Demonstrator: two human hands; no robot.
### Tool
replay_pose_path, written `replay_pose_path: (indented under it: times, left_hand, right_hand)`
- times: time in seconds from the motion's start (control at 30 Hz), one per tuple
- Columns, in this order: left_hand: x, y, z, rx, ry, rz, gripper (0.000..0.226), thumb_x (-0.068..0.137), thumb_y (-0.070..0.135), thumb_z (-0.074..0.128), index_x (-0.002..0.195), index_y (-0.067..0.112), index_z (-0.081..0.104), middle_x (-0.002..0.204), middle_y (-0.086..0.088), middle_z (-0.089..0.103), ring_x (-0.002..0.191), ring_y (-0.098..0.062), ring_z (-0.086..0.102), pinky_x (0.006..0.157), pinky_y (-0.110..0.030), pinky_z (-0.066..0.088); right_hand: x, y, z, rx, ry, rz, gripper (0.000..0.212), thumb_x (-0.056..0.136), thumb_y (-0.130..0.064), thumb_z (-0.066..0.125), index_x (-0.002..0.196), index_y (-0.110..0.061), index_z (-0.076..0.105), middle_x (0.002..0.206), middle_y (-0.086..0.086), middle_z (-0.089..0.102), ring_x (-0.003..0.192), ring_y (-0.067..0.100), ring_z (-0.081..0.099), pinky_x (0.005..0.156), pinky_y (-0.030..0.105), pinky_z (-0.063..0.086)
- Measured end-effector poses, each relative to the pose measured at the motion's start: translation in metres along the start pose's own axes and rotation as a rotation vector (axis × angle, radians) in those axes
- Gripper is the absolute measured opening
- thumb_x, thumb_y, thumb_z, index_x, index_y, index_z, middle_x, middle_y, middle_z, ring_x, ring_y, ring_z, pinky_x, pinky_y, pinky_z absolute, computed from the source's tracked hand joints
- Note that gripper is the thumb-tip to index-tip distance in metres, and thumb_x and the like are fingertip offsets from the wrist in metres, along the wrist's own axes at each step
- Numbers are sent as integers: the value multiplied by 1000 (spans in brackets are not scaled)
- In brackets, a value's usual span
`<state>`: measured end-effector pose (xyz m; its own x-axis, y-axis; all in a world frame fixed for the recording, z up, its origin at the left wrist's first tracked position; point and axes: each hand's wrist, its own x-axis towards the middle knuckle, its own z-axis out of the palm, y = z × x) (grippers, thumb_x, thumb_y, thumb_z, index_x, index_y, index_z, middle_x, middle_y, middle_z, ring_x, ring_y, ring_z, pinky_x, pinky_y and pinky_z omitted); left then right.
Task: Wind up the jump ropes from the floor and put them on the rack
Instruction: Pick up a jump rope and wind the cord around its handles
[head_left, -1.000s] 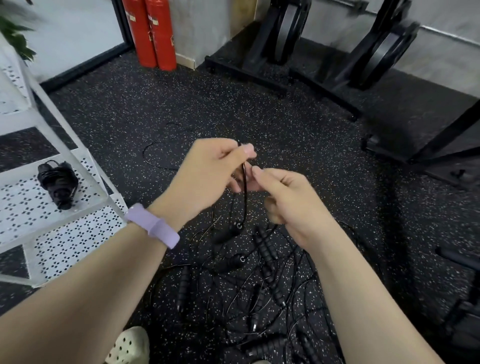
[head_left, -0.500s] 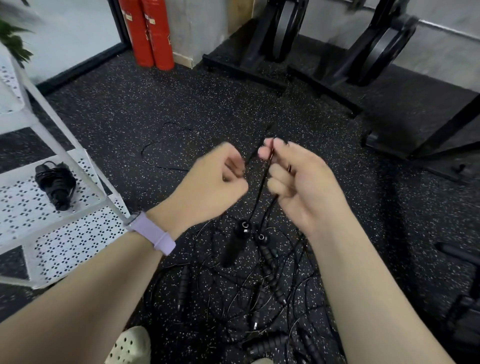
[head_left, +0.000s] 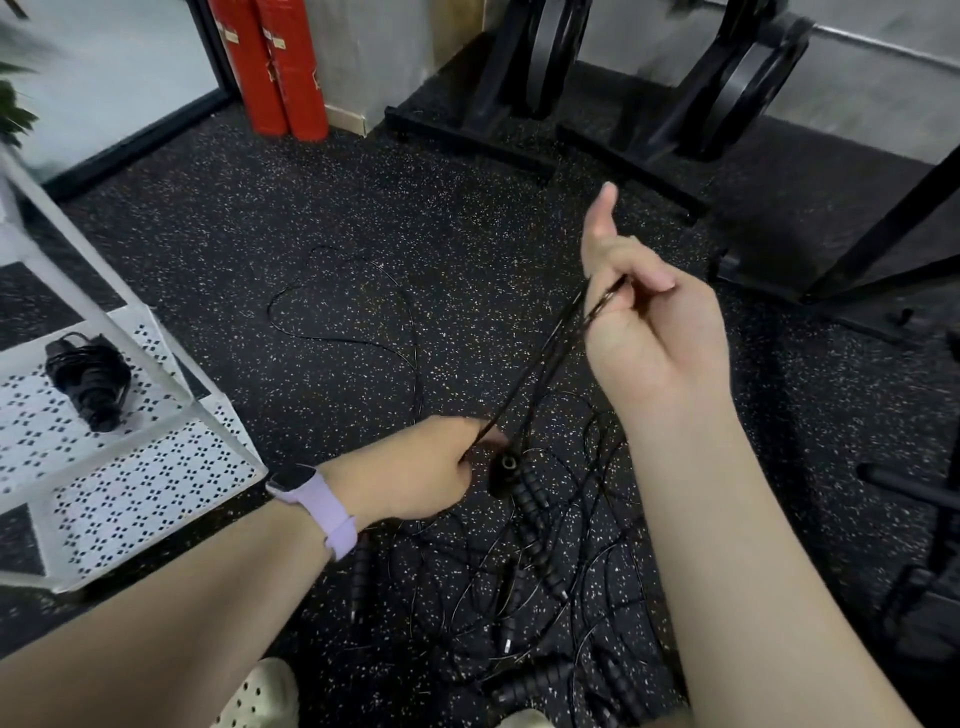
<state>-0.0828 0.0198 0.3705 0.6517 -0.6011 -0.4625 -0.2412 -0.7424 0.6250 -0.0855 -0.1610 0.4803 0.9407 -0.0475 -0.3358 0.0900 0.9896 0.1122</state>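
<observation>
Black jump rope (head_left: 540, 358) stretched taut across mid-frame, doubled, from lower centre up to right of centre. Pinched at top by right hand (head_left: 649, 332), fingers curled round cord, thumb raised. Lower end gripped in left hand (head_left: 415, 473), fingers closed on it, seemingly near a handle (head_left: 505, 470). Below, tangled ropes (head_left: 524, 582) on speckled floor (head_left: 322, 218). At left, white rack (head_left: 156, 467) holding one wound rope (head_left: 91, 382).

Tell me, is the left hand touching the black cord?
Touching. In the head view, the left hand pinches the cord where it meets the fingers; the right hand holds its upper end.
</observation>
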Motion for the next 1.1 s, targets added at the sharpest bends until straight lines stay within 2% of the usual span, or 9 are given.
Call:
replay_pose_path:
  times: [0.1, 0.23, 0.37, 0.53, 0.63, 0.7, 0.83, 0.97, 1.1]
  left_hand:
    - [3, -7, 2, -31, -50, 17, 32, 103, 23, 56, 115, 52, 61, 108, 15, 69, 96, -14, 68, 90, -34, 56]
    - [4, 3, 10, -218, -27, 84, 52, 103, 26, 59, 141, 58, 43, 124, 30, 60, 94, -9, 65, 92, -25, 52]
    - [10, 19, 26, -289, 82, 175, 30, 100, 33, 65, 126, 47, 58, 123, 15, 62, 108, 1, 59, 103, -24, 44]
    - [13, 26, 19, -351, 120, 169, 34, 97, 54, 58, 99, 22, 66, 89, -1, 72, 78, -13, 66, 79, -30, 51]
    - [17, 20, 9, -542, 165, 32, 38, 98, 53, 56, 91, 16, 57, 63, -3, 51, 49, -20, 47, 50, -33, 41]
    - [18, 16, 1, -586, 182, -17, 39, 98, 54, 57, 88, 16, 53, 62, -4, 43, 47, -18, 38, 48, -31, 32]
    - [10, 17, -10, -206, 131, -16, 28, 99, 44, 58, 85, 20, 57, 64, 8, 53, 53, -13, 43, 50, -27, 35]
    - [3, 12, -8, 129, 178, -12, 18, 89, 33, 61, 81, 18, 56, 91, 1, 57, 84, -11, 46, 80, -30, 39]
    - [6, 1, -10, 255, 286, 95, 31, 90, 24, 63, 68, 21, 42, 80, 7, 52, 95, -16, 44, 95, -34, 34]
  right_hand:
    - [-7, -1, 4, 116, 36, 1, 46, 86, 22, 34, 130, 20, 45, 102, 39, 59, 44, 20, 46, 48, 19, 46]
    - [-7, 3, 7, 185, 87, 9, 46, 83, 23, 26, 124, 19, 46, 97, 32, 56, 42, 24, 44, 50, 22, 46]
    - [-10, 4, 9, 207, 82, 62, 43, 79, 28, 24, 115, 22, 49, 96, 27, 55, 44, 28, 45, 53, 26, 46]
    - [-9, 1, 12, 64, 115, -37, 41, 78, 27, 35, 115, 19, 51, 92, 34, 58, 56, 30, 57, 48, 27, 52]
    - [-1, -7, 1, -126, 265, -112, 36, 91, 21, 39, 123, 15, 53, 94, 32, 66, 45, 12, 49, 42, 15, 46]
    - [-1, -9, -10, -167, 321, -107, 30, 97, 16, 38, 123, 13, 53, 103, 31, 69, 46, 8, 42, 42, 12, 43]
    - [-9, -16, -9, -153, 240, -128, 49, 78, 23, 40, 125, 13, 53, 114, 31, 67, 74, 12, 56, 43, 19, 50]
    - [-14, -35, -8, 33, 193, -196, 53, 88, 20, 32, 136, 6, 49, 94, 20, 61, 50, 14, 42, 45, 17, 43]
    - [-16, -44, -9, 145, 206, -246, 58, 84, 23, 26, 136, 5, 44, 77, 19, 52, 51, 14, 35, 50, 16, 33]
